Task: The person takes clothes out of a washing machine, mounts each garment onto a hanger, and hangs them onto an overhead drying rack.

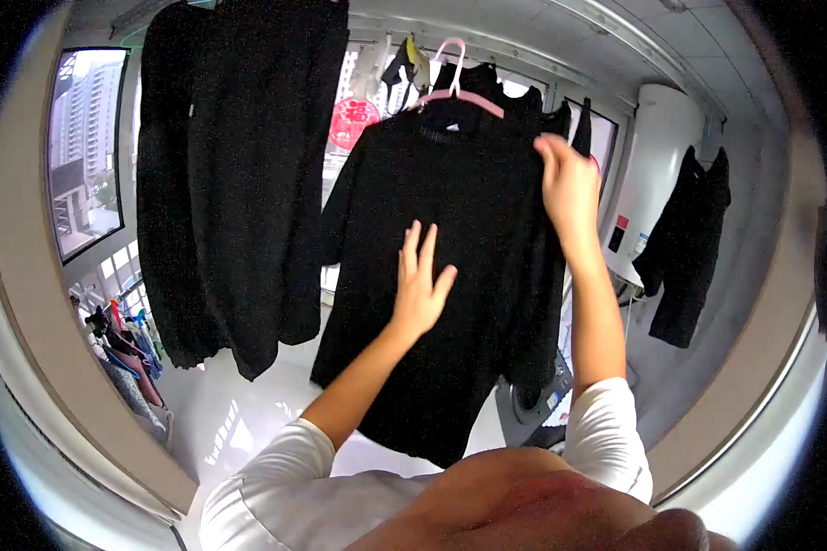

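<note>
A black short-sleeved shirt hangs in the middle on a pink hanger, whose hook points up above the collar. My left hand lies against the front of the shirt with its fingers spread, holding nothing. Higher up on the right, my right hand is at the shirt's shoulder edge, its fingers bent together. What is between those fingers, if anything, is too small to make out.
Long black garments hang on the left. Behind the shirt are more dark clothes and a red round window decoration. A white cylindrical tank and a black garment are at right, a washing machine below, piled clothes lower left.
</note>
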